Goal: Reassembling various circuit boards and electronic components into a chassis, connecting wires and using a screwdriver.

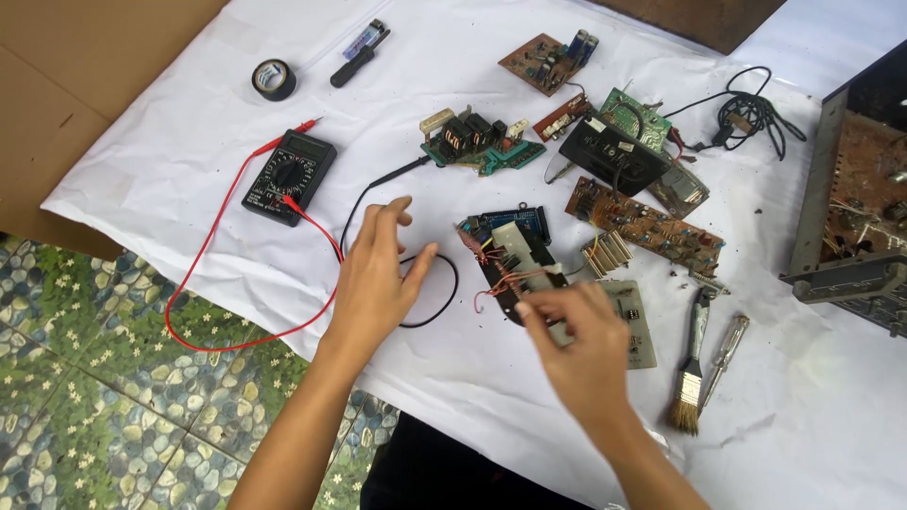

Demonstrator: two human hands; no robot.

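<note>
My left hand (378, 279) hovers over the white cloth with fingers spread, just above the black test lead (430, 316) that loops beneath it. It holds nothing that I can see. My right hand (576, 340) is blurred and rests on the near end of a dark circuit board (515, 260) with a white block and copper wires, fingers curled at its edge. A black multimeter (288, 175) lies to the left, its red lead (203, 283) curving off the cloth.
Several more circuit boards (482, 140) lie behind. A green board (642, 326), a paintbrush (693, 368) and a screwdriver (726, 354) lie right. Black tape roll (274, 79) and lighter (361, 52) sit far left. An open metal chassis (850, 189) stands at the right edge. Cardboard (85, 85) borders the left.
</note>
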